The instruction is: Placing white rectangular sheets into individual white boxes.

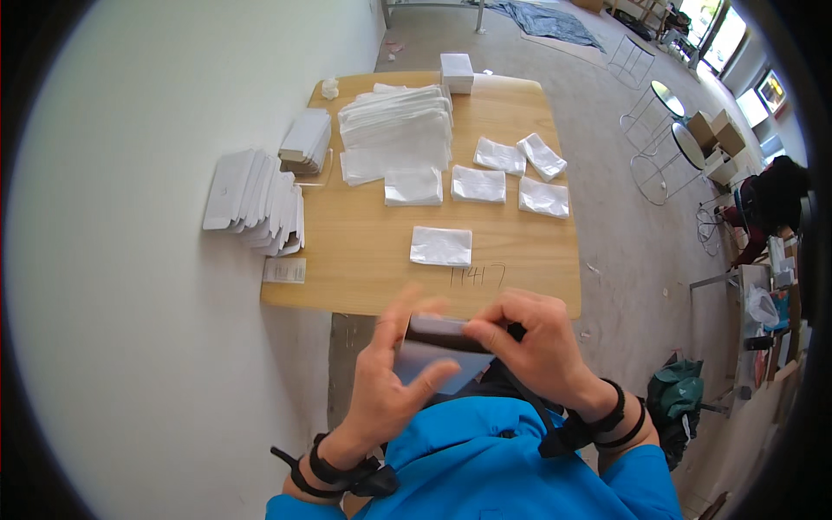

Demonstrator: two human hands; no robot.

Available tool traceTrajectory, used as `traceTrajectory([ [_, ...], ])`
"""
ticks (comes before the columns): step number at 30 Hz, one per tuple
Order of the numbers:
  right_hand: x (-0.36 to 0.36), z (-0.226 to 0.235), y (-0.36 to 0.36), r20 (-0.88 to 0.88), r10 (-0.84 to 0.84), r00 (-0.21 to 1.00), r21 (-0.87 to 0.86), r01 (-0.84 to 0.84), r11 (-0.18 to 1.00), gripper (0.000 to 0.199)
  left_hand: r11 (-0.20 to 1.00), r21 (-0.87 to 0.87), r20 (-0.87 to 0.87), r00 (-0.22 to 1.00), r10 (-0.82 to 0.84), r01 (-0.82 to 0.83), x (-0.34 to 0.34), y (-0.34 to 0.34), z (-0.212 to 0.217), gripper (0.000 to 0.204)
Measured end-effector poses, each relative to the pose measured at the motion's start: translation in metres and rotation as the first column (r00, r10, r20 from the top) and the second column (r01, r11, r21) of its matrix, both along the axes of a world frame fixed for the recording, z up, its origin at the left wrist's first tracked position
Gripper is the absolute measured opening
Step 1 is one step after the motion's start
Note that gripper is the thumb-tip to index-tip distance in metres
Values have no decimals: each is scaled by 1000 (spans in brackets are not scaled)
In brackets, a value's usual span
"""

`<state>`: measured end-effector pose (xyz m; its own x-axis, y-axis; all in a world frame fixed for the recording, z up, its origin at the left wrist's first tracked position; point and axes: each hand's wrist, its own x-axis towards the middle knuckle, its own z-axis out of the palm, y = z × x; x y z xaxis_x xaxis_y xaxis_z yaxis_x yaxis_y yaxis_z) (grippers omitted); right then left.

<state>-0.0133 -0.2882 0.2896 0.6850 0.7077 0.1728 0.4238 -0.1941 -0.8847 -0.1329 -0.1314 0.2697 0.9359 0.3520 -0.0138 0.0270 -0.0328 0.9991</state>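
Right hand (542, 347): pinched on a pale box's (433, 354) corner, likely steadying it;
Left hand (381, 381): spread apart, blurred; contact unclear

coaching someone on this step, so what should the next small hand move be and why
I'd probably close the left hand gently around the pale box to steady it: its fingers and thumb look spread, while the right hand pinches near the box's upper right corner. Blur hides whether the left fingers already press on it.
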Motion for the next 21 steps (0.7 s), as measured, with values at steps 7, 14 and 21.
traceTrajectory([
  [7,-7,-32,15,-262,-167,951,37,183,982,13,627,761,41,977,210,-167,3,-20,-61,119],
  [14,-1,-31,9,476,-138,869,-40,178,983,15,476,854,193,978,84,-209,2,-1,-71,108],
  [21,24,-66,2,-913,260,313,257,-50,965,24,641,751,194,981,16,-159,-4,11,-79,107],
])
